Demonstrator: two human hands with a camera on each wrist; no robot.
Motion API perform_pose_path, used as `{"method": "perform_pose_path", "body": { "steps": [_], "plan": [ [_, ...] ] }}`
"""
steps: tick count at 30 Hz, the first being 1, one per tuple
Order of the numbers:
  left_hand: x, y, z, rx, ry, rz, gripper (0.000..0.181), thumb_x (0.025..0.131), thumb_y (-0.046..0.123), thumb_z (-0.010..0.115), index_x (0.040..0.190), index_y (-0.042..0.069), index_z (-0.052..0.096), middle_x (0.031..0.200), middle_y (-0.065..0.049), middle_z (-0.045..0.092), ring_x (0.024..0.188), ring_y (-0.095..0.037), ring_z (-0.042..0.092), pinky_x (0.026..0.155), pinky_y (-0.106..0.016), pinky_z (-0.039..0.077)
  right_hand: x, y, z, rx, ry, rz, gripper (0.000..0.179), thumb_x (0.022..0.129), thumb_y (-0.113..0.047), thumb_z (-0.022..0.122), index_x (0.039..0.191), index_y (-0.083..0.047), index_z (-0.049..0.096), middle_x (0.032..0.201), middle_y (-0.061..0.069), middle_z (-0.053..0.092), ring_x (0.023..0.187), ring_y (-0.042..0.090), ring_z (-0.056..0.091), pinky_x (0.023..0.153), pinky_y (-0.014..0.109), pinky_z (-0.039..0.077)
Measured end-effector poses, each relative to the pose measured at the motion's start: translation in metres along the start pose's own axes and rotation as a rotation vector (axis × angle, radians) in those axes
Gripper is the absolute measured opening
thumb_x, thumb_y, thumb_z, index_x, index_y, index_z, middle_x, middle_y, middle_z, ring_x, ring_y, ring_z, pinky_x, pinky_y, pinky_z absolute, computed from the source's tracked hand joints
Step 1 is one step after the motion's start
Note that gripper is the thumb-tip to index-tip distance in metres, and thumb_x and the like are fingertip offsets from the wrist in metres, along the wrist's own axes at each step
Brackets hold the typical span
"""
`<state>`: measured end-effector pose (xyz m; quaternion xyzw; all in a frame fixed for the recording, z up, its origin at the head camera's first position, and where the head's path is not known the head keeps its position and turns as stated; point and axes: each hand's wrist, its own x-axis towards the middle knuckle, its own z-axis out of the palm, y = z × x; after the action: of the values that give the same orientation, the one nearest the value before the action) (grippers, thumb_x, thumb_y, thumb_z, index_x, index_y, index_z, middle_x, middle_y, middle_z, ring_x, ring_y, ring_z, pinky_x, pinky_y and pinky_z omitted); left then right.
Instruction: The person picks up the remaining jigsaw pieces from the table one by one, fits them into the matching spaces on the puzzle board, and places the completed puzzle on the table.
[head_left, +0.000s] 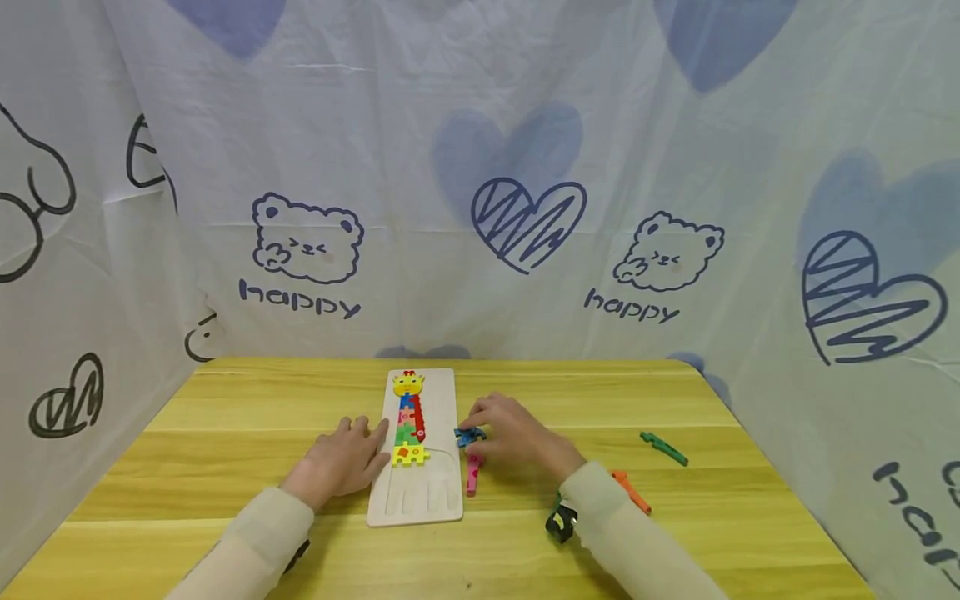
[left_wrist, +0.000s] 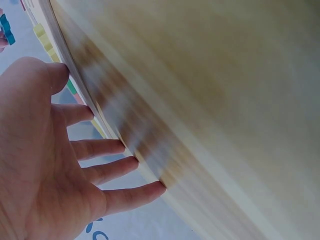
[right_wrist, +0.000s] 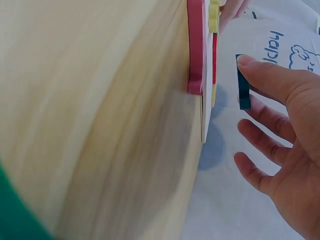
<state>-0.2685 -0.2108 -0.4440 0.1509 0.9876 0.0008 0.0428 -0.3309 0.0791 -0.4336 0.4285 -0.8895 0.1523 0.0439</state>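
Sleeves (head_left: 637, 533) foremost; left hand (head_left: 341, 458) splayed at board (head_left: 444, 404) edge; right hand (head_left: 515, 433) pinches blue piece (head_left: 468, 436)

Blue jigsaw-edged puzzle piece (head_left: 471, 436), pale rectangular giraffe board (head_left: 442, 404), yellow wood-grain tabletop (head_left: 480, 562), white cloth backdrop (head_left: 420, 275) with blue hearts (head_left: 528, 225) lol

Smooth wood-grain tabletop (head_left: 570, 400), matt wooden board (head_left: 442, 400); cloth backdrop (head_left: 420, 250) — creased

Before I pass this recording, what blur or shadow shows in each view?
Head: multicoloured giraffe puzzle fairly sharp; left wrist: soft shadows beside the person's left hand on the yellow wooden tabletop, its grain blurred; right wrist: a green shape out of focus, lower left.
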Motion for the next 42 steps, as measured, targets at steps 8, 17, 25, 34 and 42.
{"method": "perform_pose_path", "body": {
  "steps": [8, 17, 25, 34, 42],
  "plan": [
    [0.000, -0.001, 0.002, 0.001, -0.002, -0.004, 0.060, 0.107, 0.041, 0.049, 0.155, 0.005, 0.045, 0.149, -0.029, 0.049, 0.132, -0.050, 0.050, 0.092, -0.070, 0.053, 0.007, -0.013, 0.003, -0.036, -0.012, -0.005, 0.032, 0.090, -0.033, 0.081, 0.117, -0.014, 0.080, 0.114, 0.004, 0.075, 0.103, 0.018, 0.060, 0.088, 0.031, 0.052],
    [0.002, -0.003, 0.003, 0.007, -0.007, -0.006, 0.060, 0.108, 0.041, 0.048, 0.156, 0.006, 0.044, 0.149, -0.029, 0.049, 0.133, -0.051, 0.049, 0.096, -0.070, 0.052, 0.017, -0.023, 0.011, -0.036, -0.042, 0.009, 0.034, 0.091, -0.036, 0.080, 0.119, -0.016, 0.079, 0.119, 0.003, 0.074, 0.105, 0.016, 0.060, 0.090, 0.028, 0.051],
    [0.003, -0.002, 0.003, 0.016, -0.001, -0.003, 0.060, 0.108, 0.042, 0.048, 0.156, 0.006, 0.044, 0.149, -0.029, 0.050, 0.131, -0.049, 0.051, 0.094, -0.069, 0.053, 0.021, -0.031, 0.020, -0.067, -0.058, 0.044, 0.033, 0.091, -0.037, 0.080, 0.118, -0.019, 0.080, 0.116, 0.000, 0.075, 0.097, 0.012, 0.057, 0.081, 0.021, 0.043],
    [0.001, -0.002, 0.002, 0.005, 0.002, -0.001, 0.059, 0.107, 0.041, 0.049, 0.155, 0.005, 0.046, 0.149, -0.029, 0.050, 0.133, -0.051, 0.050, 0.094, -0.071, 0.052, 0.027, -0.036, 0.025, -0.111, -0.073, 0.052, 0.033, 0.090, -0.040, 0.080, 0.117, -0.021, 0.080, 0.115, -0.002, 0.076, 0.095, 0.011, 0.056, 0.077, 0.019, 0.041],
    [0.001, -0.002, 0.001, 0.002, -0.006, -0.001, 0.059, 0.108, 0.041, 0.049, 0.155, 0.005, 0.045, 0.149, -0.030, 0.049, 0.134, -0.051, 0.049, 0.094, -0.071, 0.052, 0.031, -0.041, 0.025, -0.131, -0.091, 0.068, 0.035, 0.089, -0.041, 0.081, 0.117, -0.021, 0.080, 0.116, -0.003, 0.077, 0.098, 0.011, 0.059, 0.081, 0.021, 0.045]
  ]
}}
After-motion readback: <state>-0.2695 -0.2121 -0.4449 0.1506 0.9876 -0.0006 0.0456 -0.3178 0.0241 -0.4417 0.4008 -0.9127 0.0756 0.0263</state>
